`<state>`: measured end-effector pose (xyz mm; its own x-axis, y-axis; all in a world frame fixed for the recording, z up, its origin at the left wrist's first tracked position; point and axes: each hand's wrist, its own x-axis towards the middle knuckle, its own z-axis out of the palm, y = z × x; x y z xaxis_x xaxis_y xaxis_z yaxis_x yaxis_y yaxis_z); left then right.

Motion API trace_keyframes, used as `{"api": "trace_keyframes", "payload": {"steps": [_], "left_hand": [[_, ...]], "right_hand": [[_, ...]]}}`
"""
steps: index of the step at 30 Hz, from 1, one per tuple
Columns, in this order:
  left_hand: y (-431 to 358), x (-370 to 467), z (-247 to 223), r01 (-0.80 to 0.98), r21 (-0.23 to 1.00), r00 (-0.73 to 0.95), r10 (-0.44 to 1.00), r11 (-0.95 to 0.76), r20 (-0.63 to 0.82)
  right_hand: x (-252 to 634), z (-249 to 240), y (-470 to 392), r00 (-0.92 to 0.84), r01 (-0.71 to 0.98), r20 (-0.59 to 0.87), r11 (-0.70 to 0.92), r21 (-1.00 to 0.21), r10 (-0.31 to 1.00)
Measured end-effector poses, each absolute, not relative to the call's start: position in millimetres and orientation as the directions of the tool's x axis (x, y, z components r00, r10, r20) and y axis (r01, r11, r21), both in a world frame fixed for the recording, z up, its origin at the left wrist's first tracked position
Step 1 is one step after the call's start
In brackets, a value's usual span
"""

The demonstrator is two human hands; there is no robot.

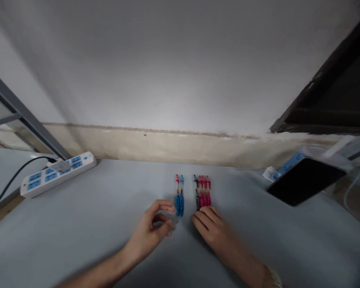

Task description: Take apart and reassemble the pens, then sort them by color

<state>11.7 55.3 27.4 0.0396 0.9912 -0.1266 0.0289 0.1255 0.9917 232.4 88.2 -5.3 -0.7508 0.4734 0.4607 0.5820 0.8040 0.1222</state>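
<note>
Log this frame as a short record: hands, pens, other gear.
left hand: open, beside the blue-gripped pens; contact unclear
right hand: at the near ends of the right group; grip unclear
left group: two blue-gripped pens, one red-topped, one blue-topped
right group: one black pen, three red pens
surface: grey table
far left: power strip, black cable plugged in
far right: dark-screened device, tilted

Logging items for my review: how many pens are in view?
6: two blue-gripped pens beside the left hand; one black pen and three pink pens by the right hand. More may be hidden.
</note>
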Motion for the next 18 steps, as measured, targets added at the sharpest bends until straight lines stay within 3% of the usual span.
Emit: {"api": "trace_keyframes", "payload": {"steps": [8,18], "left_hand": [[37.6,15.5,21.6,-0.028,0.993,0.002,0.993,0.115,-0.115],[29.9,13.8,21.4,-0.075,0.992,0.008,0.995,0.104,-0.103]], "right_hand": [[231.7,-6.3,84.5,-0.724,0.628,0.465,0.766,0.138,0.51],[233.5,0.1,87.2,-0.735,0.537,0.544,0.838,0.101,0.405]]}}
